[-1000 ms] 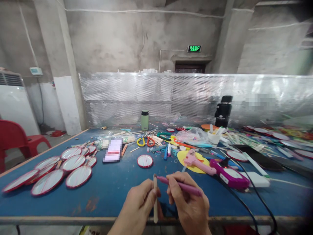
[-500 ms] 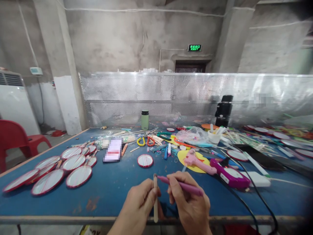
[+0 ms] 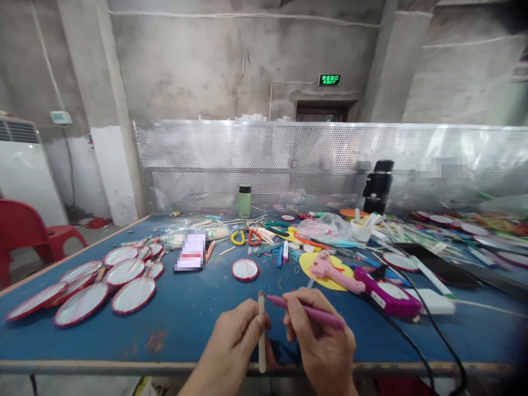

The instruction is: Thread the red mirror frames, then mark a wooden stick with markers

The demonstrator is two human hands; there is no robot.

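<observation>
**Slim pink-purple marker [image 3: 325, 317] poised beside a flat, pale wooden stick [image 3: 262, 352]**

We see both hands at the middle of the near edge of a blue-topped counter [image 3: 198, 335]. Our left hand [image 3: 237, 333] is closed on the wooden stick, pinching it upright between thumb and fingers, its lower end in front of that edge. Our right hand [image 3: 319, 330] grips the marker like a pen, its tip pointing left, just beside the stick's darkened upper end; we cannot tell whether the two touch.

Beyond the hands, toward the middle of the counter, we have one small round white disc with a red rim [image 3: 245, 270] lying flat. A cluster of larger red-rimmed white discs [image 3: 133, 296] lies overlapping along the left edge, near the near left corner. A phone with a lit screen [image 3: 191, 252] lies between that cluster and the small disc.

To the right of the small disc, we find a pink and purple pistol-shaped tool [image 3: 385, 292], its pink end over a yellow rounded sheet [image 3: 307, 264]. Near the far edge stand a pale green bottle with a black lid [image 3: 245, 204] and, farther right, a tall black flask [image 3: 377, 188].
</observation>
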